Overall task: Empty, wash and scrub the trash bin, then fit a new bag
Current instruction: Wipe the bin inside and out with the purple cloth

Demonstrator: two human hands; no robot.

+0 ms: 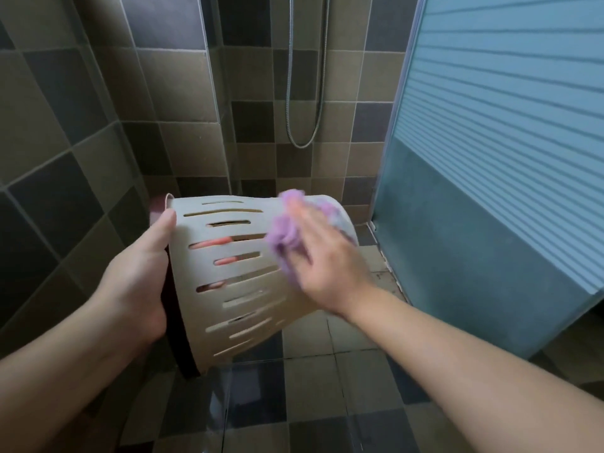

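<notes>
The slotted cream trash bin (242, 282) lies tipped on its side in mid-air in front of me, above the tiled floor (327, 403) of a shower stall, its mouth turned to my left and its base toward the right. My left hand (140, 282) takes the rim in its grip, thumb on the outer wall and fingers curled round the dark inner edge, and carries the bin's weight. My right hand (323, 259) presses a bunched purple cloth (286, 237) flat against the wall near the base, fingers mostly extended over it; the hand is blurred, so I judge it to be mid-wipe. Through the slots something pinkish shows inside; I cannot tell what it is. To do this step well, I would keep the rim hold firm so the bin does not twist under the pressure, work the cloth along the slots, not across them, so it does not snag, and turn the bin a little at a time until every side is covered. Behind hang a shower hose (304, 138) on the tiled wall (65, 125) and, to the right, a frosted door panel (490, 158).
</notes>
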